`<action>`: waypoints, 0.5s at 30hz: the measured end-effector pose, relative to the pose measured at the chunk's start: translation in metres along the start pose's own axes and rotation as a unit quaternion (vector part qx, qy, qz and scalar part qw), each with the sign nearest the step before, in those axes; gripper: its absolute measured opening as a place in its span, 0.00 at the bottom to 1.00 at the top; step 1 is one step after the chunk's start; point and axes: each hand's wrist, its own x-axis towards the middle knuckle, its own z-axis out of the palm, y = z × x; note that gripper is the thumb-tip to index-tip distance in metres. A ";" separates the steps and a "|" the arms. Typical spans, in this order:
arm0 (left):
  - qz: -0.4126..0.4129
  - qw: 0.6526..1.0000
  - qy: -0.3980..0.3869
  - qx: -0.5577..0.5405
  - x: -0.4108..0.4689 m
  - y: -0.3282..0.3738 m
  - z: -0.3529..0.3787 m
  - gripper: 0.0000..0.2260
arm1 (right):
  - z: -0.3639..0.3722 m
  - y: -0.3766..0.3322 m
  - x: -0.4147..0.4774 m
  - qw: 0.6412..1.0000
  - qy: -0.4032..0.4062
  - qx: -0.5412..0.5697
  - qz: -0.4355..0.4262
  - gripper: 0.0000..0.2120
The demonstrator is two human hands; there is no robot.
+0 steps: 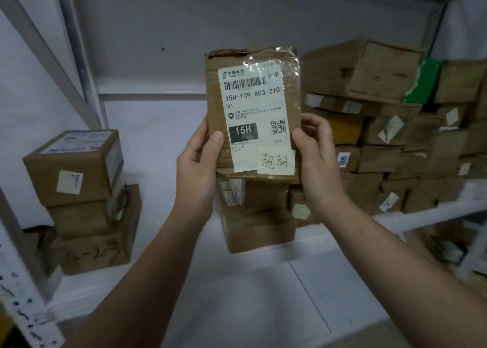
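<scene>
Brown taped cardboard parcel (253, 110) stands upright, long axis vertical, gripped low between left hand (196, 167) and right hand (320, 160), above the white shelf (237, 281).

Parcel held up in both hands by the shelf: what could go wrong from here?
The left hand and right hand grip only the lower edges of the parcel, so it could tip or slip. Its torn top edge might open further. The right thumb sits beside the handwritten note and could rub it loose.
</scene>
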 end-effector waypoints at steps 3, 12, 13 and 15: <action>-0.005 1.000 -0.005 0.025 -0.034 -0.008 0.034 0.19 | -0.041 0.003 -0.026 0.999 0.037 0.001 0.011 0.11; -0.105 0.992 -0.069 -0.005 -0.157 -0.066 0.206 0.18 | -0.245 0.004 -0.113 0.983 0.142 -0.064 0.102 0.15; -0.122 0.989 -0.080 -0.007 -0.172 -0.075 0.227 0.18 | -0.271 0.003 -0.124 0.978 0.153 -0.079 0.116 0.15; -0.150 0.983 -0.101 -0.014 -0.202 -0.090 0.269 0.18 | -0.321 0.001 -0.147 0.967 0.184 -0.101 0.142 0.12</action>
